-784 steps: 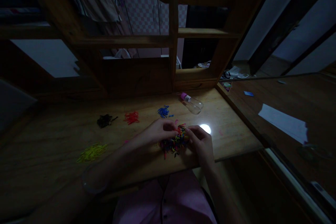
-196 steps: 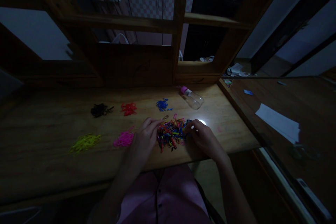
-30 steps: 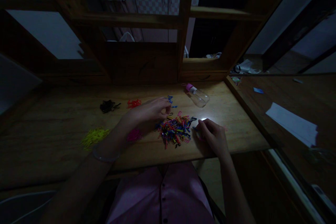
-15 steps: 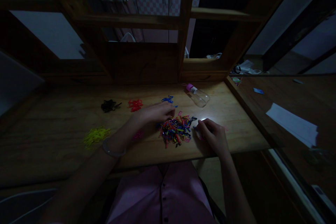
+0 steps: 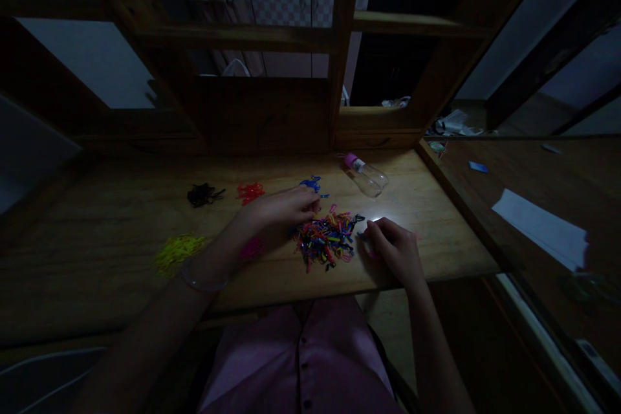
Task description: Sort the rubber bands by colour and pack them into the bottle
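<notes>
A heap of mixed small coloured clips [image 5: 326, 239] lies on the wooden desk; they look like little plastic loop pins, too small to name surely. My left hand [image 5: 294, 207] is closed at the heap's upper left edge, fingertips bent down; what they pinch is hidden. Just behind it sits a small blue pile [image 5: 310, 184]. To the right of the heap my right hand [image 5: 394, 244] rests low, thumb and forefinger pressed together. A tiny bluish piece shows by those fingertips, and something pink lies under the hand.
Sorted piles lie leftward: red [image 5: 250, 193], black [image 5: 204, 195], yellow [image 5: 179, 252], and pink [image 5: 251, 247] partly behind my left wrist. A clear bottle with a purple cap [image 5: 350, 160] lies behind the heap. Wooden shelving [image 5: 272, 39] rises at the back; white paper [image 5: 541, 229] lies on the right surface.
My left hand has shifted slightly left and back, toward the blue pile. The right hand stays almost where it was, beside the heap.
</notes>
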`<action>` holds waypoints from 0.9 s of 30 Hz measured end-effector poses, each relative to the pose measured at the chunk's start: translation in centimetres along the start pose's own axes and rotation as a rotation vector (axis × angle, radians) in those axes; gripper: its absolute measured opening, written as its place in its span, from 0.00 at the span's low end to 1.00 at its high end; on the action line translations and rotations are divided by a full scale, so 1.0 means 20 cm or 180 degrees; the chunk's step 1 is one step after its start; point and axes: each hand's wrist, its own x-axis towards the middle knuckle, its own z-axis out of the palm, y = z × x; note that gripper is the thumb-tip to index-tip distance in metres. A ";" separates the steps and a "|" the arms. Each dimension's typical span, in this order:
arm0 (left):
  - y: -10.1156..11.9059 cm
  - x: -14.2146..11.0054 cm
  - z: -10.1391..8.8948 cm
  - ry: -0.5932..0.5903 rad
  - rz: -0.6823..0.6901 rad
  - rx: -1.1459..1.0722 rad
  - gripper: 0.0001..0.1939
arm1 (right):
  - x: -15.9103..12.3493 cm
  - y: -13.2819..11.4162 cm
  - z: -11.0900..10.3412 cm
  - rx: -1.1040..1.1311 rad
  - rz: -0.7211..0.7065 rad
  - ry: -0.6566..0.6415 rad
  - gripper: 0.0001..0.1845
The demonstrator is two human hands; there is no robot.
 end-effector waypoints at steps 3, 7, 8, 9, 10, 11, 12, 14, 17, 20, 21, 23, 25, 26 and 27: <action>0.00 -0.01 -0.01 0.0036 -0.0028 -0.0072 0.08 | 0.00 -0.01 0.00 0.0003 -0.0022 0.0007 0.18; -0.01 -0.02 -0.02 0.0007 -0.0080 -0.0173 0.08 | 0.00 -0.02 0.00 0.0020 -0.0052 0.0017 0.18; -0.01 -0.02 -0.02 0.0012 -0.0077 -0.0187 0.08 | 0.00 -0.02 0.00 0.0029 -0.0041 0.0015 0.18; -0.01 -0.02 -0.02 0.0025 -0.0073 -0.0189 0.09 | 0.00 -0.02 0.00 0.0034 -0.0027 0.0017 0.18; -0.01 -0.02 -0.02 0.0037 -0.0073 -0.0182 0.09 | 0.00 -0.02 0.00 0.0032 -0.0015 0.0018 0.18; -0.02 -0.02 -0.02 0.0067 -0.0075 -0.0165 0.10 | 0.00 -0.02 0.00 0.0028 -0.0007 0.0021 0.18; -0.02 -0.01 -0.01 0.0103 -0.0073 -0.0143 0.10 | 0.00 -0.02 0.00 0.0022 -0.0003 0.0027 0.18; -0.03 0.01 0.00 0.0159 -0.0071 -0.0090 0.11 | 0.00 -0.02 0.00 0.0016 -0.0011 0.0038 0.18; -0.02 0.03 0.02 0.0155 -0.0075 -0.0013 0.09 | 0.00 -0.02 0.00 0.0017 -0.0033 0.0057 0.18; 0.00 0.05 0.03 0.0049 -0.0100 0.0047 0.08 | 0.00 -0.02 0.00 -0.0001 -0.0024 0.0064 0.18; 0.01 0.05 0.03 0.0040 -0.0122 0.0069 0.08 | 0.00 -0.02 0.00 -0.0005 -0.0012 0.0063 0.18; 0.02 0.05 0.02 0.0047 -0.0204 0.0126 0.08 | 0.00 -0.02 0.00 -0.0010 0.0005 0.0049 0.18; 0.02 0.05 0.03 0.0067 -0.0267 0.0198 0.07 | 0.00 -0.02 0.00 -0.0021 0.0001 0.0055 0.18; 0.02 0.06 0.03 0.0074 -0.0277 0.0239 0.07 | 0.00 -0.02 0.00 -0.0029 -0.0008 0.0061 0.18; 0.02 0.06 0.04 0.0068 -0.0283 0.0289 0.07 | 0.00 -0.02 0.00 -0.0034 -0.0014 0.0062 0.18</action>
